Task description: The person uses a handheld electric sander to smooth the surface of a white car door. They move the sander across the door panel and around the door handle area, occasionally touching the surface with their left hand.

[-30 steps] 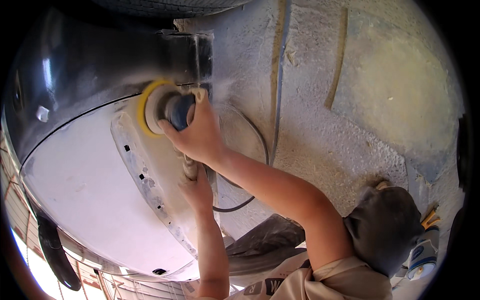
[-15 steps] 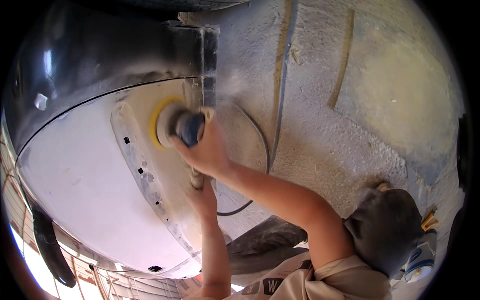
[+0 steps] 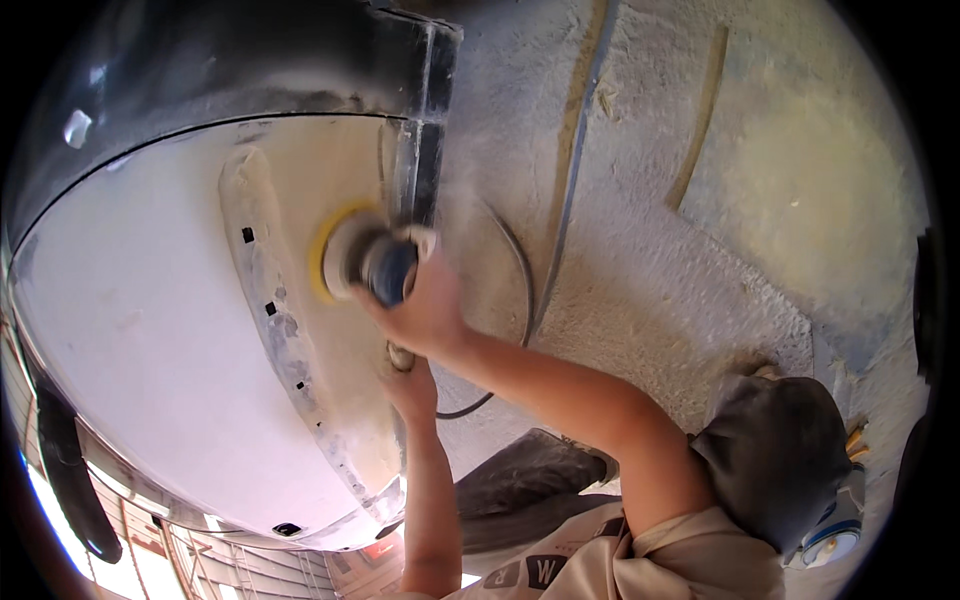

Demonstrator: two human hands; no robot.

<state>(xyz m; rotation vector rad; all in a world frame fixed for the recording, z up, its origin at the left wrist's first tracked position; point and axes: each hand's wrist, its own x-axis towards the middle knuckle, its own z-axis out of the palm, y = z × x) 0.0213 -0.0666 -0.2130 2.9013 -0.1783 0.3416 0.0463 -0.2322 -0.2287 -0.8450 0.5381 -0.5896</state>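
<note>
A round power sander with a blue top and a yellow-rimmed pad rests against a pale, sanded car door panel. My right hand is wrapped over the sander's top, thumb and fingers around the blue part. Below it, my left hand grips the sander's rear handle, whose rounded end shows above my fingers. Motion blurs the pad and the right fingers. A long patch of filler with several small square holes runs down the panel, left of the pad.
Above the door curves a glossy black car panel. A grey hose loops over the rough, dusty floor; a cable lies farther right. My dark-trousered legs are bent at lower right, with a white-and-blue container beside them.
The car has shifted upward in the picture as the view moved. Against the panel, the sander and both hands have moved a short way toward its lower end.
</note>
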